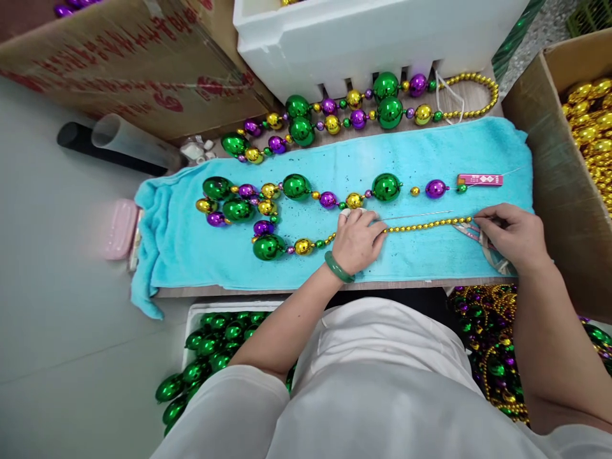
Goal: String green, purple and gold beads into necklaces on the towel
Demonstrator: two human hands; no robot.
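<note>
The left hand [357, 239] is curling its fingers down onto the near end of a string of small gold beads [427, 224], pinching it against the turquoise towel [430, 153]. The right hand [514, 237] is gripping the far end, fingertips closed on the strand, with some pale cloth or strap under the palm — I cannot tell exactly what. The string is running straight between both hands, its long axis left to right, a thin needle [418, 215] lying just beside and parallel. Leftward from the left hand, the strand is carrying on into large green, purple and gold balls [268, 245].
</note>
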